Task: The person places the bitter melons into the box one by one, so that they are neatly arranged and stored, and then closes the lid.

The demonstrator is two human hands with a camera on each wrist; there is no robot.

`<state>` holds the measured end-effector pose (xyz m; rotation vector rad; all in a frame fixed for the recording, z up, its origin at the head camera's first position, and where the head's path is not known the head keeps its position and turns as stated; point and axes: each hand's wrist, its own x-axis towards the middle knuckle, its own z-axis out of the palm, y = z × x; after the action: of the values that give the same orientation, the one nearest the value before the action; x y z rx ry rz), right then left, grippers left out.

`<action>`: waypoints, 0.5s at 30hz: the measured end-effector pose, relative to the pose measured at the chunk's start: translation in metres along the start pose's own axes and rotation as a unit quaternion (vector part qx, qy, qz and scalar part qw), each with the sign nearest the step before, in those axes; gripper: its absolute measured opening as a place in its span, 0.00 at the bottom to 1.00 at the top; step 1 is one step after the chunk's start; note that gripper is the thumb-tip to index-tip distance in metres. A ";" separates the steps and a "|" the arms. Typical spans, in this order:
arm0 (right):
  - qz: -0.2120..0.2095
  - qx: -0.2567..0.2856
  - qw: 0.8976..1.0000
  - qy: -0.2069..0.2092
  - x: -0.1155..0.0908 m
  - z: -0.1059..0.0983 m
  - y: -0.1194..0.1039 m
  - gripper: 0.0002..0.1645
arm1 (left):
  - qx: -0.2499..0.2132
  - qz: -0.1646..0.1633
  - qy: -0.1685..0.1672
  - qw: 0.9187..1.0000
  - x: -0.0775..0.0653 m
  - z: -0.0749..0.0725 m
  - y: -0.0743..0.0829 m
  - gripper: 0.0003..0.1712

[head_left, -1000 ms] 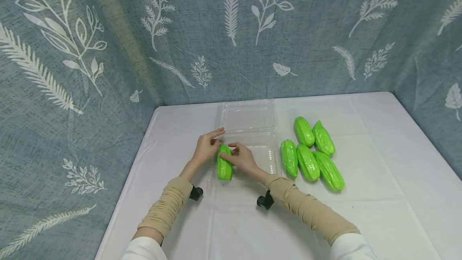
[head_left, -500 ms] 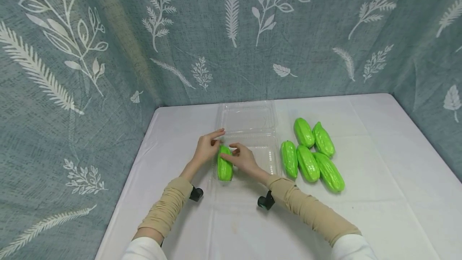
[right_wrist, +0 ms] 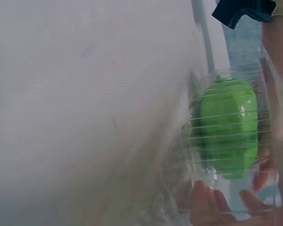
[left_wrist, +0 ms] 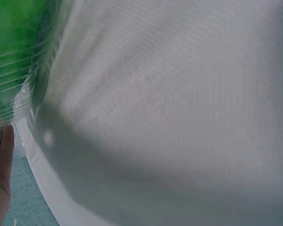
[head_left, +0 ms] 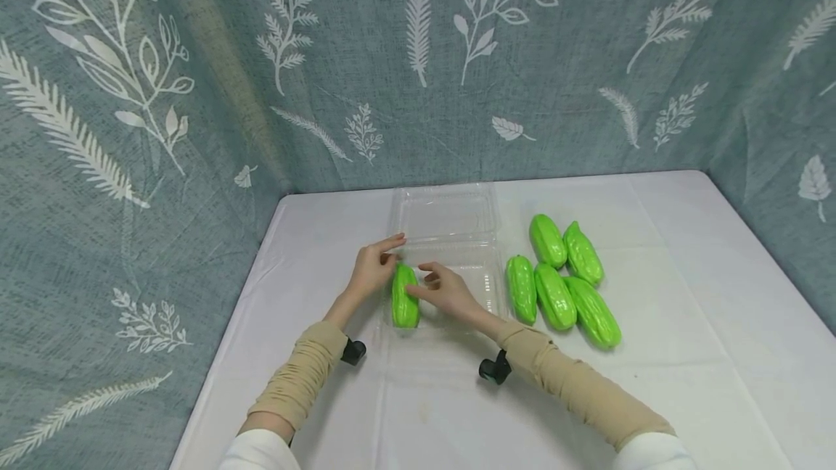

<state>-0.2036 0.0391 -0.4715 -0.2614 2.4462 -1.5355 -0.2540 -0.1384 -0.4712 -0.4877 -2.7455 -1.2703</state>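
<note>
A clear plastic clamshell container point(head_left: 457, 305) lies on the table with its lid point(head_left: 447, 212) folded back behind it. Along the left side inside it rests a glossy green ridged vegetable point(head_left: 405, 307), like a bitter melon; it shows through the wall in the left wrist view point(left_wrist: 9, 52) and right wrist view. My left hand point(head_left: 372, 268) holds the container's left rim near the hinge, thumb by the vegetable's far end. Over the tray is my right hand point(head_left: 451, 291), its thumb at the vegetable's right side and its fingers loosely spread. Exact thumb contact is hard to tell.
Several similar green vegetables point(head_left: 555, 296) lie grouped on the white table point(head_left: 686, 296) just right of the container. A grey-green leaf-patterned curtain point(head_left: 392, 56) hangs behind the table and along its sides.
My right hand has drawn slightly right and toward me, its thumb sliding from the top of the green vegetable to its side. The left hand and the vegetable stay put.
</note>
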 end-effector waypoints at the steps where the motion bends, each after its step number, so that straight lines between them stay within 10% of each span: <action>1: 0.000 0.001 1.000 -0.002 -0.001 -0.001 0.000 0.34 | -0.001 -0.001 0.000 1.000 0.000 0.000 0.000 0.21; 15: -0.077 -0.062 0.995 -0.024 -0.014 -0.016 0.000 0.35 | 0.005 0.001 0.003 1.000 0.000 0.000 0.000 0.22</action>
<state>-0.1945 0.0567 -0.4634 -0.5156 2.5394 -1.4196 -0.2539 -0.1388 -0.4708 -0.4854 -2.7439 -1.2555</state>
